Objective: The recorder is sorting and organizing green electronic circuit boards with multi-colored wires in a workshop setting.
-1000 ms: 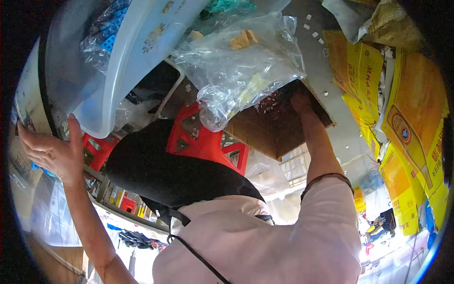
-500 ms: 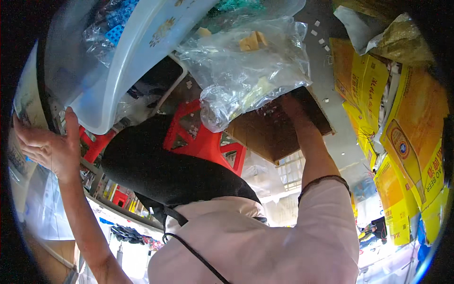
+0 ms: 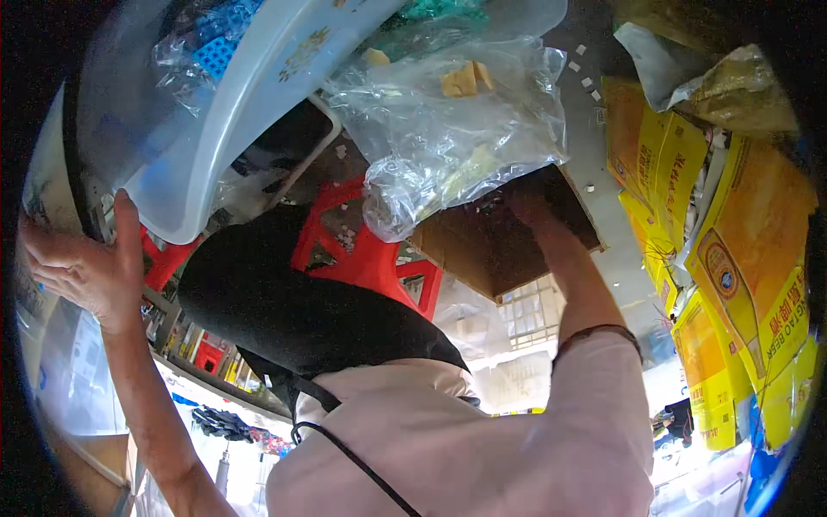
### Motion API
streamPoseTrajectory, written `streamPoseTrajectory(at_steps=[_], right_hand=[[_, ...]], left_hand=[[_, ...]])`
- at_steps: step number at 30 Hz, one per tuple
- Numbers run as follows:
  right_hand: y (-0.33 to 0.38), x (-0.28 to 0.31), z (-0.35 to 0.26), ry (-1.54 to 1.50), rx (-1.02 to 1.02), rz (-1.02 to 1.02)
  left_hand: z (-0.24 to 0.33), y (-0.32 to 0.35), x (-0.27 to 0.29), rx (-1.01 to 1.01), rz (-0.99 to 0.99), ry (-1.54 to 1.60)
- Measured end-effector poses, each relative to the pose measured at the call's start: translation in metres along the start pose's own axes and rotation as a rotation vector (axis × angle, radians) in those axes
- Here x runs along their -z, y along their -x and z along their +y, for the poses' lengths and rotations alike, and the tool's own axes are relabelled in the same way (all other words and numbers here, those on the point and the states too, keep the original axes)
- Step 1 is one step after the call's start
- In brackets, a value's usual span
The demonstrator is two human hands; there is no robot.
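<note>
At the far left, my left hand (image 3: 82, 267) is open, thumb raised and fingers stretched over a pale edge. Its thumb is close to the rounded corner of a translucent plastic tub (image 3: 194, 202). My right arm reaches down into a brown cardboard box (image 3: 478, 246). Dark shadow inside the box swallows most of my right hand (image 3: 527, 205), so its fingers and anything in them are hidden. A clear plastic bag (image 3: 452, 142) with tan pieces on it drapes over the far side of the box, right beside that hand.
Blue parts (image 3: 220, 56) in clear film lie in the tub. A red plastic stool (image 3: 357, 254) stands by my dark-clothed leg. Yellow printed cartons (image 3: 724, 276) pile up on the right. Small white bits (image 3: 581, 66) are scattered on the grey floor.
The view has shifted slightly. My left hand keeps its place by the tub, and my right hand is still down in the box.
</note>
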State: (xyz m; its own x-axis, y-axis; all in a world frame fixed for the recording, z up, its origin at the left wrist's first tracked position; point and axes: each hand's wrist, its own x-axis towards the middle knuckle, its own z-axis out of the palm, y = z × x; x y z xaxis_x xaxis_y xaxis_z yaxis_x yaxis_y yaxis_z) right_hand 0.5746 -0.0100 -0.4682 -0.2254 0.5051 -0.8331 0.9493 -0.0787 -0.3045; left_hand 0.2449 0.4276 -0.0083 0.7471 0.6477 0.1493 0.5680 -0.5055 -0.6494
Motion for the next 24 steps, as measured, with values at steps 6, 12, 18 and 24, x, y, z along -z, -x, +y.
streamPoseTrajectory(at_steps=[6,12,18,24], right_hand=[[-0.034,-0.031,-0.018,-0.219,-0.088,0.187],[-0.03,-0.129,-0.001,-1.055,0.148,0.355],[0.029,-0.046,-0.02,0.483,0.133,0.347],[-0.01,-0.029,-0.004,-0.235,-0.281,-0.001]], left_hand=[[-0.003,-0.002,0.002,-0.024,-0.048,-0.043],[-0.005,0.003,-0.001,0.042,-0.089,-0.038],[-0.005,0.008,-0.001,0.012,-0.093,-0.118],[-0.009,0.005,-0.001,-0.074,-0.039,-0.147]])
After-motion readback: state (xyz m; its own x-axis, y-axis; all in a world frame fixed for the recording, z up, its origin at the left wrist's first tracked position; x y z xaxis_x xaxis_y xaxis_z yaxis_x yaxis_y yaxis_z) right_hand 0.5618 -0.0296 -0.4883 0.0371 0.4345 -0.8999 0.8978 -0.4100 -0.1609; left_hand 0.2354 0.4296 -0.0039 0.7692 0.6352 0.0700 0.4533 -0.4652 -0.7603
